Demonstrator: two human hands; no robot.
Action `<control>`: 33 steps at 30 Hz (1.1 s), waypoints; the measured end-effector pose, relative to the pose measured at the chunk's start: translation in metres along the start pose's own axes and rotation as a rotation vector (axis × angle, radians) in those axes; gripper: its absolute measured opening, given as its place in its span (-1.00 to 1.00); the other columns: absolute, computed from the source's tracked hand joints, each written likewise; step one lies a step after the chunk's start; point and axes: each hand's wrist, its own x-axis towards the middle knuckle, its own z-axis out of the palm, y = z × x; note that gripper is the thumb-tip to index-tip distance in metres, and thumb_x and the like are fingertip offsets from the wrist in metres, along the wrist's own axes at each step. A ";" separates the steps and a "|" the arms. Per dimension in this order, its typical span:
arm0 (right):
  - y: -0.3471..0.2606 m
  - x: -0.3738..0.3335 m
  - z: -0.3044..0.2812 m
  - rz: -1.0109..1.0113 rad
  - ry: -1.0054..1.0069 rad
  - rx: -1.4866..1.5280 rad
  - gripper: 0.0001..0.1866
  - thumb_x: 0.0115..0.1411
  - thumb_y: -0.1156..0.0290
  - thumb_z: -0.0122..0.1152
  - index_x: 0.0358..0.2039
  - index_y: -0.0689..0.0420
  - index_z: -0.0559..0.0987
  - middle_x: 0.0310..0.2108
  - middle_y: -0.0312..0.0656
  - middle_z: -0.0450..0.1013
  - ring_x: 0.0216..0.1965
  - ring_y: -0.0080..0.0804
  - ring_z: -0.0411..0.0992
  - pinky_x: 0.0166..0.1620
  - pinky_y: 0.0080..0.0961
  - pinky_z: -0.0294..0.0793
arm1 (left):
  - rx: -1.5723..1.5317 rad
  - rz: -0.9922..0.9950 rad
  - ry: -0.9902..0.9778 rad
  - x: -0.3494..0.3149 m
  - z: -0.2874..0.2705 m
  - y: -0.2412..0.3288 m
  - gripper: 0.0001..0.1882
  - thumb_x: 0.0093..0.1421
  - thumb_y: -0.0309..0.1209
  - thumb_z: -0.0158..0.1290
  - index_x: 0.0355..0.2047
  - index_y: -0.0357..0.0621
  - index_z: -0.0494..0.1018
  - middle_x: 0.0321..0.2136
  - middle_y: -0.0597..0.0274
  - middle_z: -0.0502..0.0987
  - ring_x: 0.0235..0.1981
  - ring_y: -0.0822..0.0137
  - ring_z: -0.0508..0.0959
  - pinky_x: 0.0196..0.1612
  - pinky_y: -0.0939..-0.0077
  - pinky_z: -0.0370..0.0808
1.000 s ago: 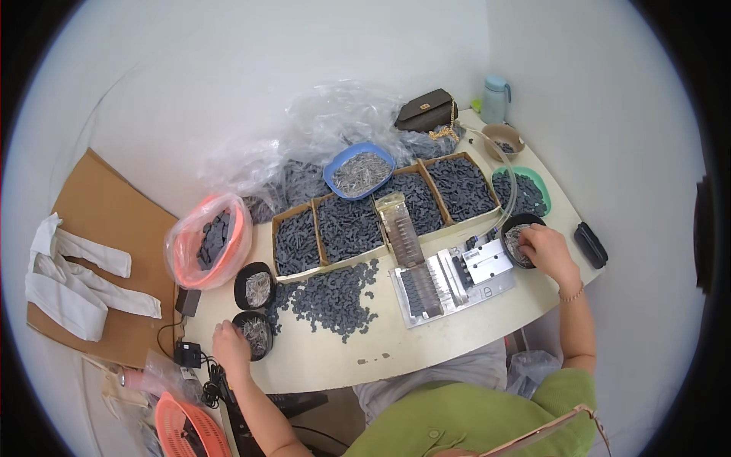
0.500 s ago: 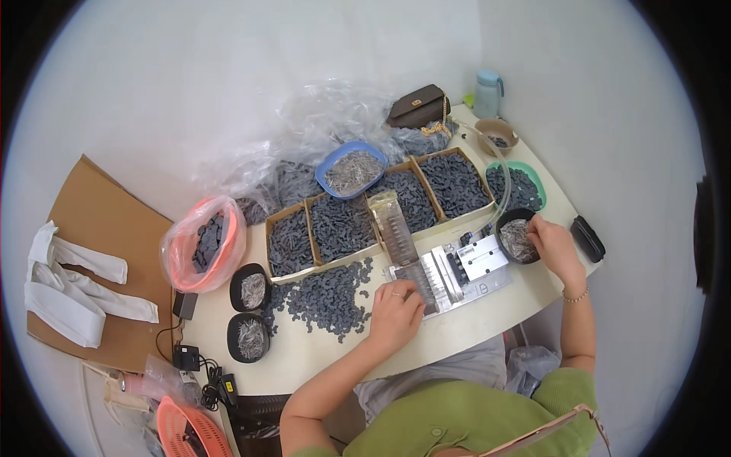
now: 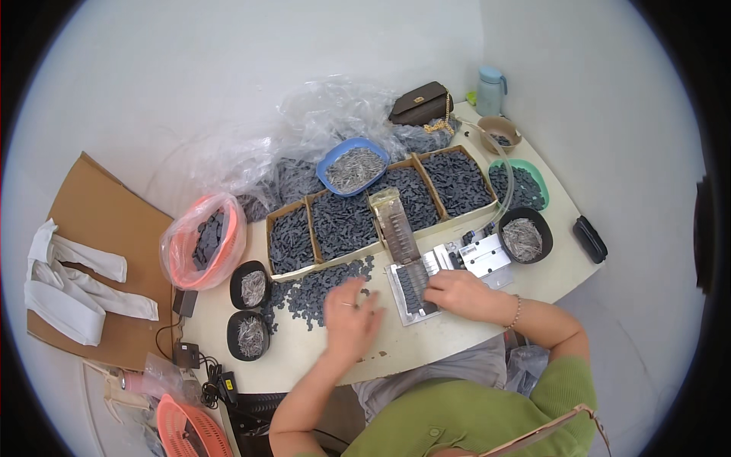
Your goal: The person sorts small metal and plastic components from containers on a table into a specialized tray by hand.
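Note:
My left hand (image 3: 352,321), slightly blurred, hovers at the near right side of a loose pile of small dark grey plastic pieces (image 3: 311,295). Its fingers look apart, and I see nothing held. My right hand (image 3: 466,295) lies over the metal fixture (image 3: 487,257), fingers curled together at the slotted block; whatever they may hold is hidden. Dark pieces sit in a row in the fixture's tray (image 3: 412,288). A clear slotted chute (image 3: 394,221) rises behind it. Right of the fixture stands a black bowl of thin metal pins (image 3: 523,239).
Behind the pile, a divided cardboard box (image 3: 327,263) holds dark pieces, with a blue tray of pins (image 3: 352,169) on its back edge. Two black bowls (image 3: 249,335) stand left. A green bowl (image 3: 539,179), a black case (image 3: 589,239) and an air hose (image 3: 509,179) are right.
My right hand has moved left from the pin bowl to the fixture. My left hand has left the fixture's tray and shifted left to the loose pile.

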 end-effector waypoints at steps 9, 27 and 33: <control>-0.020 0.002 0.000 -0.130 0.067 -0.242 -0.88 -0.12 0.46 0.14 -0.52 0.21 0.49 -0.48 -0.26 0.31 -0.41 -0.41 0.35 -0.38 -0.53 0.45 | 0.371 -0.326 0.119 -0.017 -0.065 -0.125 -0.72 -0.03 -0.41 0.23 -0.26 -0.18 0.55 -0.06 -0.01 0.44 0.01 -0.02 0.39 0.08 0.14 0.27; 0.097 0.161 -0.048 0.152 0.113 0.052 -0.93 0.03 0.43 0.18 -0.47 0.10 0.59 -0.41 -0.15 0.50 -0.28 -0.15 0.49 -0.21 -0.21 0.48 | 0.317 -0.610 -0.311 -0.027 -0.075 -0.205 -0.94 0.03 -0.50 0.07 -0.45 -0.20 0.48 -0.38 -0.05 0.52 -0.30 -0.04 0.55 -0.22 0.12 0.48; 0.127 0.252 0.012 0.394 -0.159 -0.042 -0.86 -0.03 0.45 0.25 -0.40 0.09 0.64 -0.27 -0.10 0.55 -0.20 -0.12 0.51 -0.17 -0.25 0.50 | 0.236 -0.558 -0.293 -0.033 -0.076 -0.210 -0.92 0.01 -0.52 0.09 -0.44 -0.21 0.44 -0.40 -0.06 0.51 -0.31 -0.07 0.53 -0.23 0.10 0.46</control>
